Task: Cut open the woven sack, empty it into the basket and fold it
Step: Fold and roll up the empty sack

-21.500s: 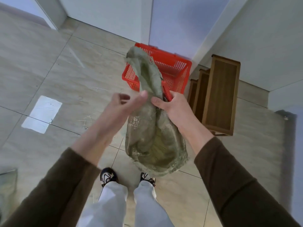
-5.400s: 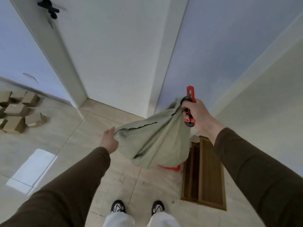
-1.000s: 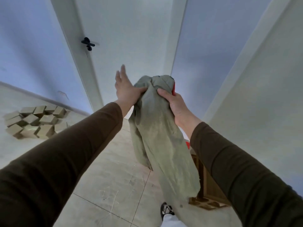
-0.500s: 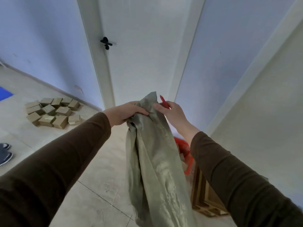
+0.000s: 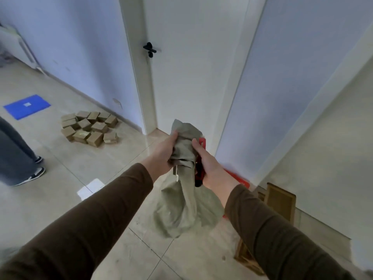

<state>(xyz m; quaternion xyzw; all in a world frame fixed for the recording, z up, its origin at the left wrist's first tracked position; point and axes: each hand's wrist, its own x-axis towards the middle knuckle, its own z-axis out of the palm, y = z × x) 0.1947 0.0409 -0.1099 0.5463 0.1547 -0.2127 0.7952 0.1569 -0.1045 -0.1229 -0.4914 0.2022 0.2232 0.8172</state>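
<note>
The grey-green woven sack (image 5: pixel 186 207) hangs limp and bunched in front of me, its top gathered between both hands. My left hand (image 5: pixel 164 153) grips the bunched top from the left. My right hand (image 5: pixel 207 163) holds the sack from the right and also clasps a red utility knife (image 5: pixel 199 164) against its palm. Only a red rim of the basket (image 5: pixel 237 177) shows on the floor behind the sack and my right forearm; its contents are hidden.
Wooden frames (image 5: pixel 279 202) lean on the wall at right. A heap of small cardboard boxes (image 5: pixel 89 128) lies by the left wall. Another person's legs (image 5: pixel 18 156) stand at far left. A white door with a black handle (image 5: pixel 149 49) is ahead.
Both hands have come down from head height to chest height, bunching the sack's top more tightly. The view has tipped down toward the floor, and the knife now lies along my right palm.
</note>
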